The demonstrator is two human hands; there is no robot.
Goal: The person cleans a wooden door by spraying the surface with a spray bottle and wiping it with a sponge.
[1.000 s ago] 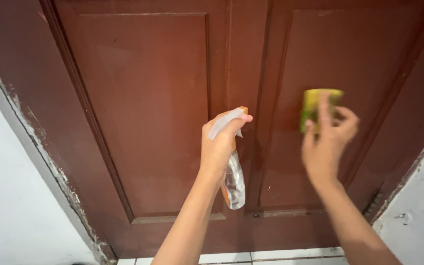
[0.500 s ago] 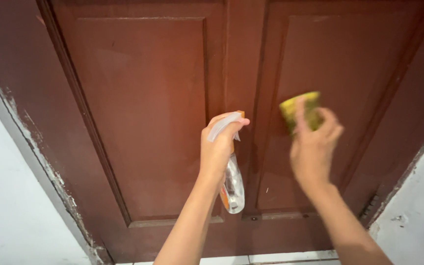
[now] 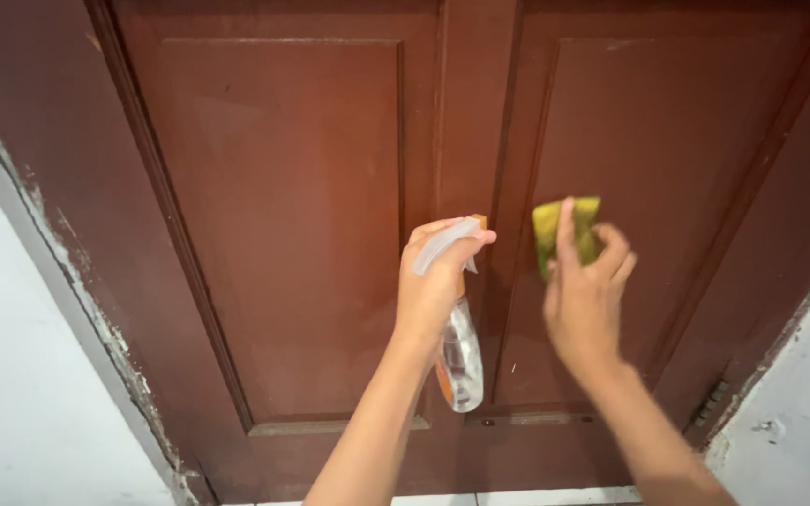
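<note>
A dark reddish-brown panelled wooden door (image 3: pixel 292 206) fills the view. My left hand (image 3: pixel 433 281) grips a clear spray bottle (image 3: pixel 461 361) by its neck, a finger on the pale trigger, nozzle toward the door's centre rail. My right hand (image 3: pixel 583 300) presses a yellow-green sponge (image 3: pixel 564 230) flat against the left edge of the door's right panel, fingers spread over it. The bottle hangs just left of the sponge hand, apart from it.
A white wall (image 3: pixel 21 394) with a chipped, flaking edge borders the door on the left. Another white wall (image 3: pixel 799 412) stands at the lower right, beside a door hinge (image 3: pixel 712 403). A strip of pale tiled floor (image 3: pixel 517 497) shows under the door.
My right hand has slid the sponge leftward and slightly down across the right panel. The left hand with the spray bottle has stayed nearly still.
</note>
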